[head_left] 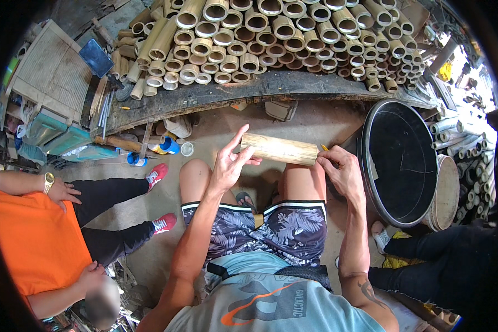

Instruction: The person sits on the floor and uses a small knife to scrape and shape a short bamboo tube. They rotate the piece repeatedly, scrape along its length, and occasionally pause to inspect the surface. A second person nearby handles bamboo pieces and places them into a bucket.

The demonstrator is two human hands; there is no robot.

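Note:
A pale bamboo tube [279,148] lies level above my knees, in front of my body. My left hand [232,163] grips its left end, thumb on top, index finger stretched out past the end and other fingers underneath. At the tube's right end, my right hand [342,169] is closed in a pinch. A thin yellow item [325,148] sticks out from its fingers; most of it is hidden, so its kind is unclear. The right fingertips are close to the tube's rim; whether they touch it I cannot tell.
Many cut bamboo tubes [254,22] are stacked on a dark wooden bench [216,94] ahead. A large black tub [398,166] stands to my right, near more stacked tubes [470,144]. Someone in an orange shirt [44,243] is at left; another person's dark-clothed leg [420,271] is at right.

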